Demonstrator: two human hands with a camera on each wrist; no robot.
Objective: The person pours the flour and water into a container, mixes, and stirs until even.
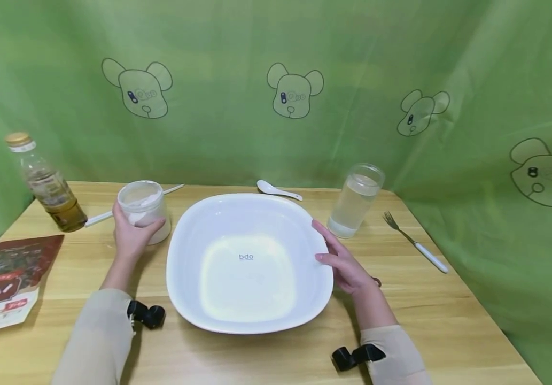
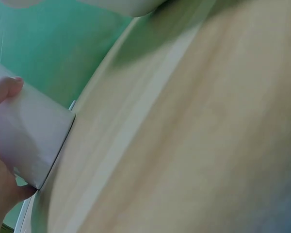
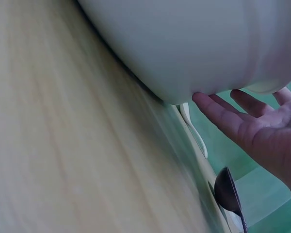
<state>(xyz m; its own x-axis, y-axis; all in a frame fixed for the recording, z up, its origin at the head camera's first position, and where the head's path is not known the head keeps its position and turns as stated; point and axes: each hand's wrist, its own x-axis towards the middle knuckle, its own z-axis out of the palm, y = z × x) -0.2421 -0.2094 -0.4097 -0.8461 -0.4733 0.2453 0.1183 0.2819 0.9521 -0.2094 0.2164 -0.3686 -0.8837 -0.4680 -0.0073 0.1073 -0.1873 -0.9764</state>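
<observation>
My left hand (image 1: 133, 230) grips an uncovered clear jar (image 1: 154, 231) of white contents at the left of the table. In the left wrist view, the fingers and thumb wrap round the jar (image 2: 34, 126), whose base is at the tabletop. A large white basin (image 1: 251, 315) with "bdo" printed inside stands in the middle. My right hand (image 1: 348, 264) holds the basin's right rim, the thumb over the edge. In the right wrist view, the fingers (image 3: 223, 114) lie against the basin's outer wall (image 3: 184, 43).
A bottle of brown liquid (image 1: 52, 192) and a printed packet (image 1: 11, 278) lie left. Behind the jar passes a white stick (image 1: 99, 218). A white spoon (image 1: 278, 191), a glass of clear liquid (image 1: 352, 206) and a fork (image 1: 415, 243) flank the basin. A dark ladle (image 3: 226, 190) shows low.
</observation>
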